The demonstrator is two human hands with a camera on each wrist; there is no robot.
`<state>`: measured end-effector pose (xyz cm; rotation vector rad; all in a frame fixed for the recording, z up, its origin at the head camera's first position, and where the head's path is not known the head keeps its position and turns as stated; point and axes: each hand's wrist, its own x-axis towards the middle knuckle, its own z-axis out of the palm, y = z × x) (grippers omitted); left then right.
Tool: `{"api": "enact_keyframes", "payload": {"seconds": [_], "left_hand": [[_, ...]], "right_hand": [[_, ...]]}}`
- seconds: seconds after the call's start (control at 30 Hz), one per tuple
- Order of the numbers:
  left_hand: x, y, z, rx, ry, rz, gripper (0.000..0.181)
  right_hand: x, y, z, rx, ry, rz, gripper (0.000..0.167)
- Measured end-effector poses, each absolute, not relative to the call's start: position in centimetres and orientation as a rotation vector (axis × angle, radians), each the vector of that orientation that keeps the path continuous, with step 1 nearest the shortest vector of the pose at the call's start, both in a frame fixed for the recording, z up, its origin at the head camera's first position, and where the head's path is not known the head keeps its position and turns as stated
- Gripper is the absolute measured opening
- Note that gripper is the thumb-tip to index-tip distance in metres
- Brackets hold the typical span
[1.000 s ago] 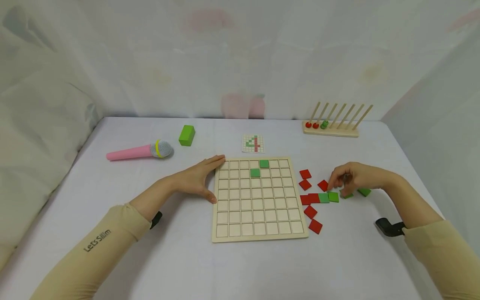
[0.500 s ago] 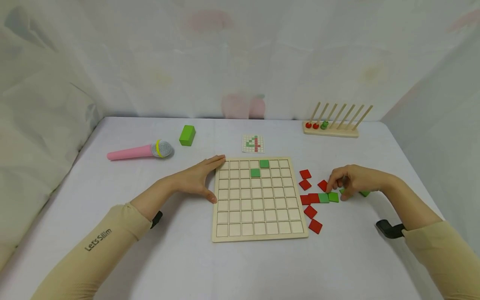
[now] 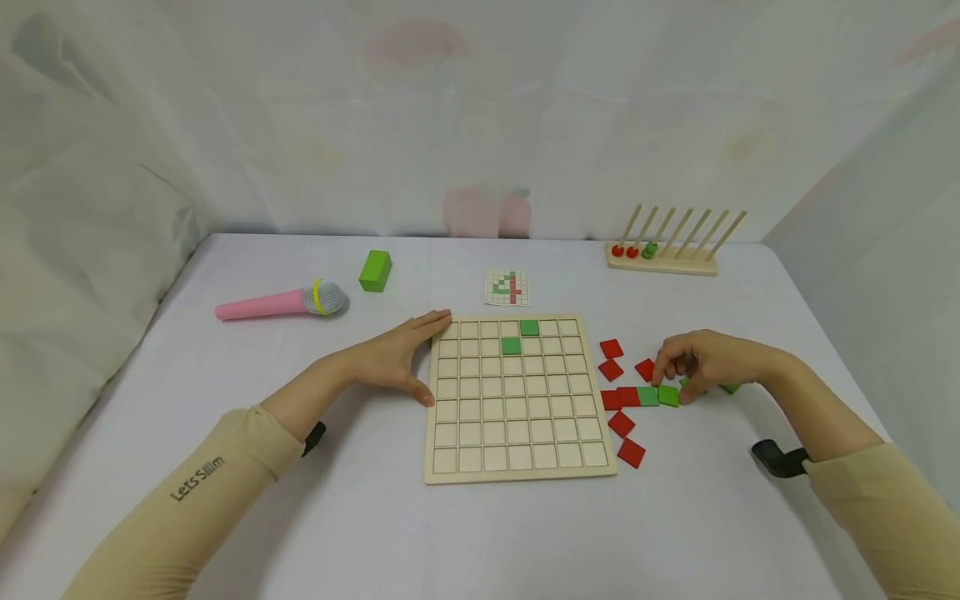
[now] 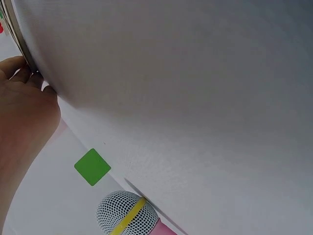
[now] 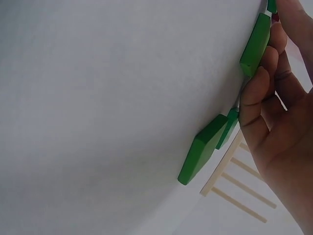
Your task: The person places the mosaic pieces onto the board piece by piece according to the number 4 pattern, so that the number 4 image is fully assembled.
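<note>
A square wooden grid board (image 3: 480, 364) lies flat in the head view, with one green tile (image 3: 529, 327) in its top row and another (image 3: 512, 346) in the row below. My left hand (image 3: 390, 354) rests along the board's left edge, fingers extended at the top corner and thumb lower down. To the right of the board, my right hand (image 3: 708, 357) has thumb and index finger at opposite sides of a green tile (image 3: 668, 396), pinching it at the table. A green tile (image 3: 648, 396) and a red tile (image 3: 627, 397) lie in line beside it.
Several loose red tiles (image 3: 621, 423) lie by the board's right edge. More green tiles (image 5: 203, 149) sit beyond my right hand. At the back are a pattern card (image 3: 507, 287), a green block (image 3: 375, 271), a pink toy microphone (image 3: 262, 305) and a wooden peg rack (image 3: 662, 265).
My right hand has shifted slightly down and its thumb has closed in against the green tile, which has turned a little. My left hand and the board have stayed in place.
</note>
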<state>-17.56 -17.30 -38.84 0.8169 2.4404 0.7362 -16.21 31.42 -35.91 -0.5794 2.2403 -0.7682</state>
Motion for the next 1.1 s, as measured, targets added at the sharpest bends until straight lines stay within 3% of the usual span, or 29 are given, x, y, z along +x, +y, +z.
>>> {"api": "enact_keyframes", "payload": {"seconds": [0.6, 1.1], "left_hand": [[-17.7, -17.3, -39.1, 0.827, 2.446, 0.713, 0.131], [-17.5, -17.3, -38.8, 0.821, 2.456, 0.718, 0.13]], "right_hand": [[-16.1, 31.1, -36.0, -0.567, 2.379, -0.661, 0.026], [-16.8, 29.7, -34.0, -0.565, 2.436, -0.758, 0.024]]}}
